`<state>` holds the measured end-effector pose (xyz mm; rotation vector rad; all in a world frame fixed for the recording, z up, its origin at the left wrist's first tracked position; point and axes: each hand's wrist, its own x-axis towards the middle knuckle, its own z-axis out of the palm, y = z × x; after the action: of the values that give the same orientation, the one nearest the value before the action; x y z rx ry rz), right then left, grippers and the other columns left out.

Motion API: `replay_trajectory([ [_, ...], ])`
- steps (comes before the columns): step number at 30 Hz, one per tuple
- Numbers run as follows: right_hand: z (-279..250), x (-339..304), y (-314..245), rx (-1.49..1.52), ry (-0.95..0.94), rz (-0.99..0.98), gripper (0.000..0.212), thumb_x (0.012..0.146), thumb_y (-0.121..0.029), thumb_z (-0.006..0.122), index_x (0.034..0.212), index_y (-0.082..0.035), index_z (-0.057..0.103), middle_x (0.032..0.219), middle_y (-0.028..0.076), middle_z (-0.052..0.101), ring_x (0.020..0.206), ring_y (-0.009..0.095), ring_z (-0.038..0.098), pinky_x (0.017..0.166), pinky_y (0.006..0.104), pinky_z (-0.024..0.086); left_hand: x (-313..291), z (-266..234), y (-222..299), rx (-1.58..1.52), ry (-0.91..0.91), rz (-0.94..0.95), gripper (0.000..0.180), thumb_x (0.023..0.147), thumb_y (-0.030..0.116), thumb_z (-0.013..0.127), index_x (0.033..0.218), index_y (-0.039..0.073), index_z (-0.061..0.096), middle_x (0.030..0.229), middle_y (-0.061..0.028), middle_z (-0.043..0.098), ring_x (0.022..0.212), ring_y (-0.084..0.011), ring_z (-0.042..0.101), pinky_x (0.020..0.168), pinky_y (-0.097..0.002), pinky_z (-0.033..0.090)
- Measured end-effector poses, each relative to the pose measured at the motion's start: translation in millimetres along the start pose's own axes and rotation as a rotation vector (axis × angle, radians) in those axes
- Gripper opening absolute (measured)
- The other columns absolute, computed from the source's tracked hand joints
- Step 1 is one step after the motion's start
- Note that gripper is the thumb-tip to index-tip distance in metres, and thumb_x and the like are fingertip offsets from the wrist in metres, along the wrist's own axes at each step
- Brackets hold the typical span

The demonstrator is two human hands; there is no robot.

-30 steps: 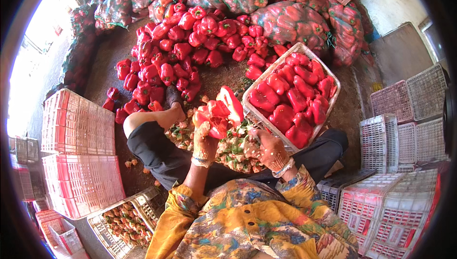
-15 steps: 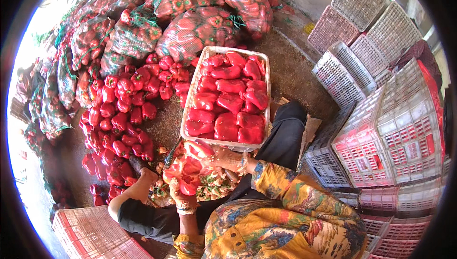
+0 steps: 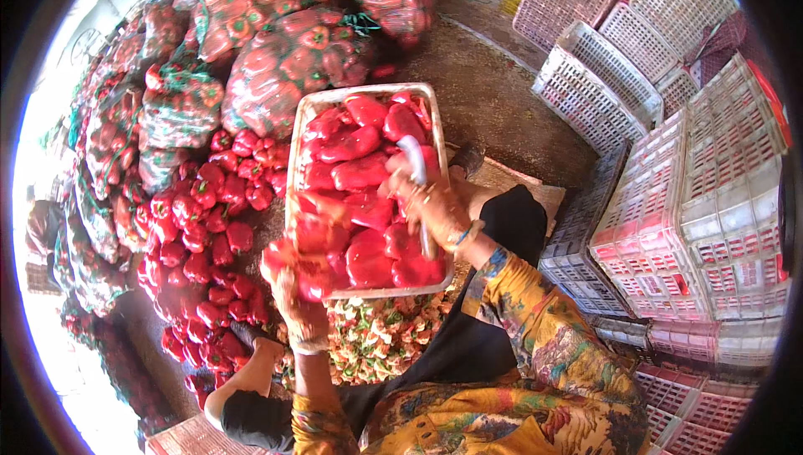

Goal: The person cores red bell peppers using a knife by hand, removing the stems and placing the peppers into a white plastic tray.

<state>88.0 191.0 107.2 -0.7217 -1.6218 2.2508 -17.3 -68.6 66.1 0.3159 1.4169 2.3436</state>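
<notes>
"What's moved since half a second ago?"

"From the head camera: my hands were together on a pepper just below the crate. Now they're apart, the left at the crate's near left corner, the right over its right side."

"And your left fingers?"

"On my gloved left hand they're curled round a red pepper, blurred, at that corner. I can't tell whether the grip is loosening."

"The right?"

"My right hand, gloved too, has its fingers closed on a pale curved tool, its end poking up above the peppers in the crate. It's too smeared for me to say what kind."

"What's around you?"

"Pepper scraps lie between my legs, just below the crate. Whole peppers are heaped to its left, net sacks beyond, and stacked crates on my right."
</notes>
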Motion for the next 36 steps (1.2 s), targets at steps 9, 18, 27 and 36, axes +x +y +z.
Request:
replay_trajectory([
  [9, -59.9, 7.6, -21.3, 0.52, 0.461, -0.147, 0.036, 0.1, -0.029, 0.062, 0.131, -0.012, 0.054, 0.1, 0.006, 0.069, 0.052, 0.007, 0.049, 0.043, 0.0252, 0.046, 170.7, 183.0, -64.8, 0.954, -0.112, 0.624, 0.085, 0.069, 0.02, 0.088, 0.142, 0.005, 0.048, 0.126, -0.0144, 0.061, 0.111, -0.0314, 0.06, 0.093, -0.0426, 0.052],
  [18, -73.2, 4.3, -41.4, 0.656, 0.638, -0.086, 0.036, 0.1, -0.029, 0.063, 0.131, -0.011, 0.058, 0.101, 0.007, 0.069, 0.055, 0.007, 0.044, 0.048, 0.028, 0.044, 195.5, 235.0, -195.2, 1.914, -0.815, 0.396, 0.074, 0.083, 0.048, 0.069, 0.145, 0.014, 0.049, 0.145, -0.0153, 0.052, 0.142, -0.0371, 0.039, 0.115, -0.0565, 0.034],
  [27, -62.5, 3.6, -43.4, 0.743, 0.519, -0.027, 0.031, 0.1, -0.029, 0.063, 0.126, -0.013, 0.059, 0.1, 0.005, 0.066, 0.057, 0.005, 0.046, 0.048, 0.0253, 0.043, 294.6, 182.6, -237.2, 1.686, -0.65, 0.782, 0.057, 0.092, 0.037, 0.06, 0.142, 0.012, 0.053, 0.148, -0.0188, 0.05, 0.141, -0.0433, 0.039, 0.117, -0.0556, 0.03],
  [36, -93.3, 7.0, -53.4, 0.6, 0.685, 0.067, 0.033, 0.103, -0.027, 0.055, 0.129, -0.007, 0.056, 0.1, 0.006, 0.065, 0.056, 0.006, 0.044, 0.045, 0.0247, 0.041, 245.9, 242.5, -248.3, 1.805, -0.6, 0.508, 0.057, 0.091, 0.035, 0.055, 0.144, 0.013, 0.052, 0.154, -0.0142, 0.043, 0.147, -0.0431, 0.03, 0.114, -0.0663, 0.027],
])
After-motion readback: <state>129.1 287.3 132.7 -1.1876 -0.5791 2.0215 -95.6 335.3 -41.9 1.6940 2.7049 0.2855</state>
